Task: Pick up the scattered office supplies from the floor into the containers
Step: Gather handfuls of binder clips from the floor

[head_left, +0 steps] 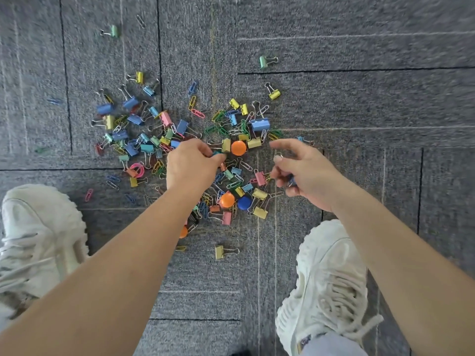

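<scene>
Person crouches over grey carpet (334,104), white shoes (331,283) planted either side of the mess. Binder clips and paper clips lie in one loose pile (195,150) mid-carpet, with orange round magnets (238,147) mixed in and a few strays: a green clip (264,61) toward the far edge, a yellow clip (221,252) alone near the feet. Left hand (191,165) is down in the pile, fingertips pinched together on something small and teal, probably a clip; exact item too hidden to name. Right hand (305,170) hovers just beside the pile, index finger out, other fingers curled around something dark blue, likely items already gathered so both hands can work without a trip per piece. No containers in view. Nearly everything is on the floor, so the task looks barely begun.
</scene>
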